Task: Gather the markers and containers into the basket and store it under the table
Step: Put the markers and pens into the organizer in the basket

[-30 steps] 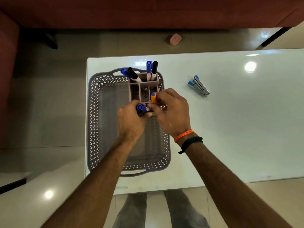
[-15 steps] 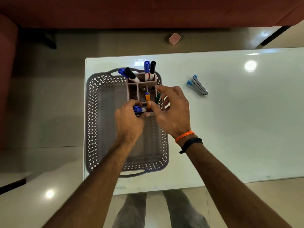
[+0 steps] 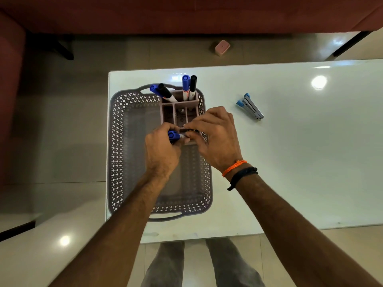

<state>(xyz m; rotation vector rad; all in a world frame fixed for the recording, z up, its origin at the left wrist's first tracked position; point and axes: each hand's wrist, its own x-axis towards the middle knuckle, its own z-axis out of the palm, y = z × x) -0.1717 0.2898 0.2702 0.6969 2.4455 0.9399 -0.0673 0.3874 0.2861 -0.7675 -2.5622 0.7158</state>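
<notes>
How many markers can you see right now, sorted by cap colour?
Blue caps: 3 – one leaning at the organizer's back left, one upright at its back right, one gripped in the left hand.
Black caps: 2 – one leaning, one upright.
Total: 5 markers visible; anything under the right hand is hidden.

— Where does the one head view look from?

— From above the near edge of the table [image 3: 290, 162], facing forward and steeply down.

— How close?

— Near: both forearms reach in from the bottom of the frame, and legs show below the table's near edge.

— And beyond the table?

— Floor, then a red sofa [image 3: 186, 13] along the top.
</notes>
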